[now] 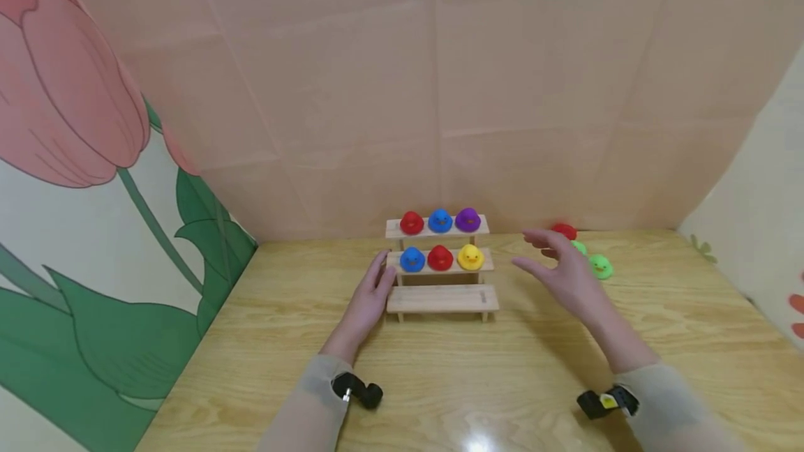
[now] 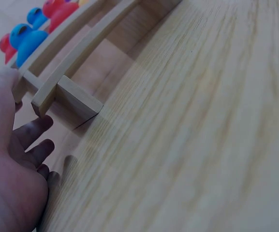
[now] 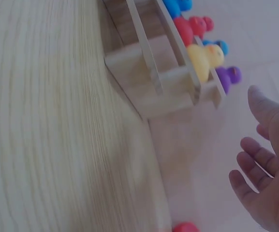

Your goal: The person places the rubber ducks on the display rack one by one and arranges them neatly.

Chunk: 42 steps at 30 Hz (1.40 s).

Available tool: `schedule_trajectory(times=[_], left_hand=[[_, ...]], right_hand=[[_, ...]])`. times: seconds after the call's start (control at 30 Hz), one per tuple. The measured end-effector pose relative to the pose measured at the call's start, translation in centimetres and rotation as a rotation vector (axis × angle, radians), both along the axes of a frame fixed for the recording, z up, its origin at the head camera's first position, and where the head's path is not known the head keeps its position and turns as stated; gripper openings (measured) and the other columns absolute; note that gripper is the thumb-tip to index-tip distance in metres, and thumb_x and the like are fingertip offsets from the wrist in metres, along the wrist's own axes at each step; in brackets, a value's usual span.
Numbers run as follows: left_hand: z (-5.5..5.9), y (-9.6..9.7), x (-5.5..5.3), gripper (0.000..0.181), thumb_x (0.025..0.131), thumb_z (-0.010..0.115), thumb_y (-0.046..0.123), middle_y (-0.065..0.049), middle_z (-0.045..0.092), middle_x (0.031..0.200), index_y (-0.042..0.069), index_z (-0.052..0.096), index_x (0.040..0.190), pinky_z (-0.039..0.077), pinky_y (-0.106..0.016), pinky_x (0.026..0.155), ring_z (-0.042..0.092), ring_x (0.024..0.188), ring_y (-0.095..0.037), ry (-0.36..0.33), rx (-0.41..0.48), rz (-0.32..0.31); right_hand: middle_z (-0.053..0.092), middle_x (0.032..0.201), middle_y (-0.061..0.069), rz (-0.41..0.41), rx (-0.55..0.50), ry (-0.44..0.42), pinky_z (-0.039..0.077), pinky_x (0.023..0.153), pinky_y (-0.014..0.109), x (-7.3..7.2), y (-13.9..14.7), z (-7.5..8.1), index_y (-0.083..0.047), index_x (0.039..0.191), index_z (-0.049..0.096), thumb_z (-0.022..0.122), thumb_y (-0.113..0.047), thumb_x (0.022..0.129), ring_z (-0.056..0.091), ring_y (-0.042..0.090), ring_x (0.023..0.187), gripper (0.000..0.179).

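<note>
Right of your empty, uncurled right hand [image 1: 568, 276], head view, sits a green toy duck [image 1: 601, 268]; leftward, a tiered pale-wood stand [image 1: 440, 298] runs crosswise. Left wrist: your relaxed left hand [image 2: 11, 164] touches its end. Right wrist: fingers clear.

A pale three-tiered wooden stand [image 1: 442, 296] bears six upright toy ducks [image 1: 440, 258] on its upper two tiers.

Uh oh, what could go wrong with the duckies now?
The left hand is up against the pale wooden three-step stand, so a bump might shake its colourful toy ducks loose. The round yellow toy duck sits nearest its step's right end, so it could slide off if nudged. The right hand looks close to the rightmost bright green toy duck and might knock it over.
</note>
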<state>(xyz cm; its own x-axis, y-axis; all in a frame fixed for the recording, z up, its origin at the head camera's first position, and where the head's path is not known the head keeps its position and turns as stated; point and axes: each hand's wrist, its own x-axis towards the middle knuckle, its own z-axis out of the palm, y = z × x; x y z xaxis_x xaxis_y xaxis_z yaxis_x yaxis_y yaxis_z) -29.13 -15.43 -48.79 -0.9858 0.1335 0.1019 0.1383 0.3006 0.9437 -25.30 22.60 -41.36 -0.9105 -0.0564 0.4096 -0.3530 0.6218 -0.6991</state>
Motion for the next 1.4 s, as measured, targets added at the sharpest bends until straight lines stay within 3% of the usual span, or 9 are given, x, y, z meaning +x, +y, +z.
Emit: schedule_trajectory(times=[0.4, 0.77, 1.0, 1.17, 1.4], left_hand=[[-0.2, -0.2, -0.2, 0.071, 0.111, 0.048, 0.07, -0.007, 0.038, 0.176, 0.042, 0.032, 0.174, 0.028, -0.057, 0.131, 0.034, 0.162, -0.033, 0.001, 0.001, 0.001], [-0.2, -0.1, -0.4, 0.068, 0.112, 0.049, 0.067, -0.007, 0.04, 0.175, 0.041, 0.033, 0.173, 0.03, -0.055, 0.131, 0.037, 0.161, -0.03, 0.009, 0.02, -0.016], [0.0, -0.1, -0.3, 0.071, 0.111, 0.049, 0.069, -0.008, 0.04, 0.175, 0.041, 0.032, 0.174, 0.032, -0.055, 0.13, 0.039, 0.16, -0.031, 0.012, 0.021, -0.021], [0.1, -0.1, -0.2, 0.071, 0.111, 0.048, 0.07, -0.007, 0.04, 0.175, 0.042, 0.032, 0.174, 0.032, -0.055, 0.13, 0.038, 0.16, -0.031, 0.006, 0.015, -0.021], [0.1, -0.1, -0.1, 0.071, 0.112, 0.048, 0.069, -0.008, 0.041, 0.174, 0.039, 0.031, 0.174, 0.031, -0.055, 0.131, 0.038, 0.16, -0.031, 0.013, 0.016, -0.024]], right_hand=[[0.062, 0.151, 0.022, -0.086, 0.026, -0.024, 0.044, 0.111, 0.069, -0.1, 5.2, 0.1, -0.01, 0.157, 0.058, 0.08, -0.043, 0.105, 0.055, 0.046, 0.14, 0.066], [0.047, 0.163, 0.033, -0.174, -0.001, -0.132, 0.041, 0.108, 0.078, -0.2, 10.2, -0.6, -0.007, 0.168, 0.044, 0.071, -0.05, 0.109, 0.043, 0.062, 0.144, 0.079], [0.049, 0.161, 0.032, -0.184, -0.014, -0.141, 0.038, 0.117, 0.071, -0.2, 11.5, -1.0, -0.006, 0.168, 0.043, 0.069, -0.051, 0.109, 0.045, 0.055, 0.145, 0.078], [0.049, 0.161, 0.032, -0.191, 0.002, -0.148, 0.042, 0.118, 0.062, -0.3, 12.1, -1.6, -0.002, 0.167, 0.044, 0.069, -0.049, 0.11, 0.046, 0.052, 0.143, 0.078], [0.038, 0.167, 0.037, -0.161, -0.008, -0.211, 0.038, 0.111, 0.078, -0.6, 13.3, -3.1, 0.0, 0.171, 0.033, 0.07, -0.048, 0.11, 0.04, 0.064, 0.145, 0.087]])
